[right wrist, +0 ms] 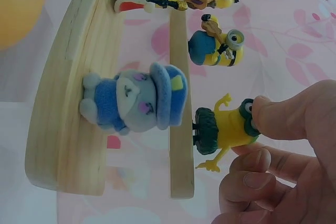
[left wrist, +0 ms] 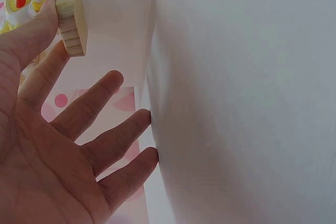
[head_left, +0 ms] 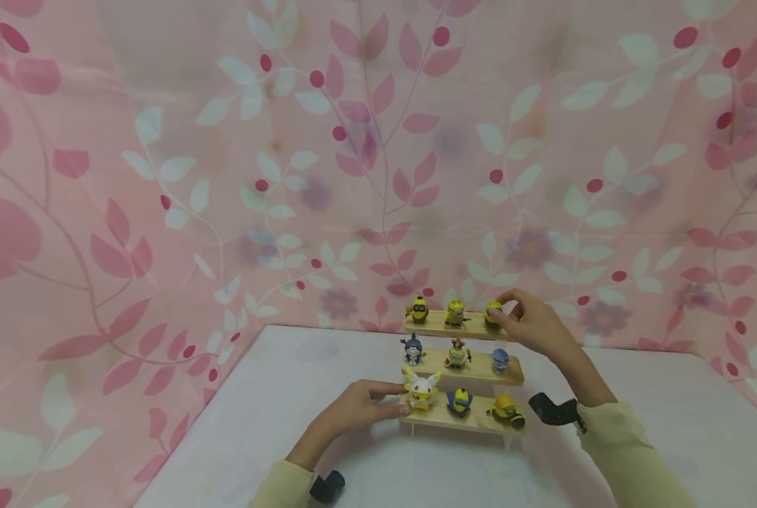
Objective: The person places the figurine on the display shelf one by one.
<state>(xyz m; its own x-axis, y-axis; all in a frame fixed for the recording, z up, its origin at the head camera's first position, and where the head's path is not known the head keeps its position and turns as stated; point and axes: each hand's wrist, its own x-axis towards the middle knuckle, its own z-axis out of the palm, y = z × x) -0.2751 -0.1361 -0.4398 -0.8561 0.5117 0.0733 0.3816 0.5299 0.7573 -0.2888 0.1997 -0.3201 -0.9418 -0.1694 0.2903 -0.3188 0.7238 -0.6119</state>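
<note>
A three-tier wooden display stand (head_left: 480, 368) holds several small toy figures. My right hand (head_left: 533, 326) is at the right end of the top tier. Its thumb and index finger pinch the head of a yellow minion figure (right wrist: 231, 127) in a dark green skirt, whose feet are right at the board. At the left end of the bottom tier, my left hand (head_left: 364, 409) grips the board end (left wrist: 73, 19) between thumb and index finger, the other fingers spread apart. Close by its thumb sits a white-hooded yellow figure (head_left: 421, 394) with long ears.
Along the top tier stand two more minions, one with a guitar (right wrist: 212, 45). The middle tier carries a blue-capped fuzzy figure (right wrist: 134, 98), a crowned minion (head_left: 457, 355) and a dark-haired figure (head_left: 412, 351). White cloth (head_left: 276, 381) covers the table before a pink leaf-print curtain (head_left: 378, 176).
</note>
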